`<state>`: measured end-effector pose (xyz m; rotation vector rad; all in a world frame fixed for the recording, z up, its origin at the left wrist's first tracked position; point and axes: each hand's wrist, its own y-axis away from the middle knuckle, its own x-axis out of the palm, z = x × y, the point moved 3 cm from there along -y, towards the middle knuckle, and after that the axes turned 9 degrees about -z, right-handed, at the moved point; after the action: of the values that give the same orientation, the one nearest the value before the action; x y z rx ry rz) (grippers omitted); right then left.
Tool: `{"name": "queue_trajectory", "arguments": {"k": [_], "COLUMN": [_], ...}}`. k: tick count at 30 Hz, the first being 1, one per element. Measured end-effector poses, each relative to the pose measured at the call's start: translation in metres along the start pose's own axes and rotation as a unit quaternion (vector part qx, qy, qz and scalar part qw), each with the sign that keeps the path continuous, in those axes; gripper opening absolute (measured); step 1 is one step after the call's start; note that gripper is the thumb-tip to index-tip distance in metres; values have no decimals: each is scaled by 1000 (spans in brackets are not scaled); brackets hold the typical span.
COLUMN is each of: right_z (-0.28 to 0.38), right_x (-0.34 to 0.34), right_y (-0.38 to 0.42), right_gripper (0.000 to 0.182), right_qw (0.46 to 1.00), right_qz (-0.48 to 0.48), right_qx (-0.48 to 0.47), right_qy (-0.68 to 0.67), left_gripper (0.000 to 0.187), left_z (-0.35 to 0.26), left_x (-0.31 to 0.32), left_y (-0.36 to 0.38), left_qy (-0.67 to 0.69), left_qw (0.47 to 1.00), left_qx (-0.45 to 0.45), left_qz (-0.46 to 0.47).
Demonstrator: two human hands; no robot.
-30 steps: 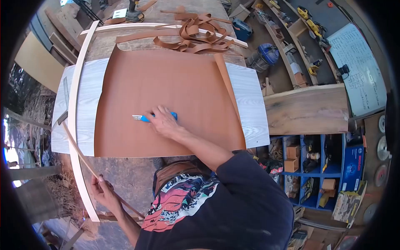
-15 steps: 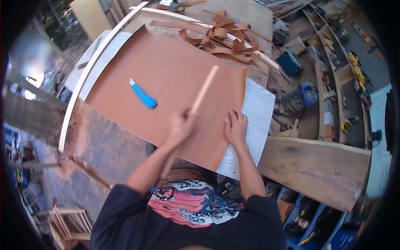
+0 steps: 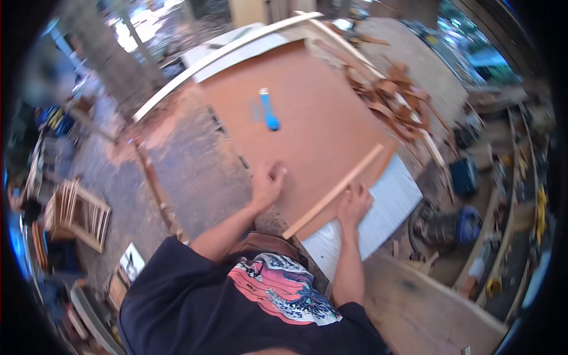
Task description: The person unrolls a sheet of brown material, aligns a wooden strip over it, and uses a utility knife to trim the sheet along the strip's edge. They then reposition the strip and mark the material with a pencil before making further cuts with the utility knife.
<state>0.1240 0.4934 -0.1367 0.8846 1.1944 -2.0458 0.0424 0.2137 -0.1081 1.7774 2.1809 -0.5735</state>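
Note:
A brown sheet (image 3: 319, 112) lies on the workbench over a pale white board (image 3: 390, 201). Across the sheet's right part rests a narrow wooden stick (image 3: 334, 190), close to the sheet's right edge. My right hand (image 3: 355, 204) touches this stick near its upper half, fingers bent against it. My left hand (image 3: 269, 183) is over the lower left part of the sheet, fingers curled with a gap between thumb and forefinger and nothing seen between them. A blue-handled knife (image 3: 269, 111) lies on the sheet beyond my left hand.
Long pale wood strips (image 3: 225, 56) line the bench's far side. Curled brown offcuts (image 3: 393, 97) lie at the sheet's far right. A wooden plank (image 3: 426, 302) is at the lower right, near a blue and grey machine (image 3: 452, 225). A slatted wooden frame (image 3: 80, 213) stands left.
The stick has gone from my left hand down onto the sheet beside my right hand. My left hand has let go of it. The camera view has turned left.

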Motion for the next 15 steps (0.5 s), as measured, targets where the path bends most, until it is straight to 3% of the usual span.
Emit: {"name": "queue_trajectory", "arguments": {"k": [2, 3, 5, 8, 11, 15], "right_z": [-2, 8, 18, 32, 38, 72], "right_x": [7, 6, -3, -8, -4, -17], "right_y": [-2, -4, -13, -19, -16, -3], "right_gripper": [39, 39, 53, 67, 70, 70], "right_qw": [1000, 1000, 995, 988, 982, 962], "right_qz": [-7, 1, 38, 76, 78, 86], "right_qx": [17, -1, 76, 115, 145, 212], "right_qy": [-7, -24, 49, 70, 94, 149], "left_gripper": [39, 42, 45, 44, 52, 53], "left_z": [69, 82, 99, 122, 149, 180], "left_x": [-46, -73, -108, -129, -137, -146], "left_y": [-41, -61, -98, -151, -217, -301], "left_qy": [20, 17, 17, -68, -96, 4], "left_qw": [986, 981, 974, 967, 966, 968], "left_qx": [-69, -87, -105, -101, -40, -113], "left_qz": [-152, -170, -198, -225, -238, -225]}}
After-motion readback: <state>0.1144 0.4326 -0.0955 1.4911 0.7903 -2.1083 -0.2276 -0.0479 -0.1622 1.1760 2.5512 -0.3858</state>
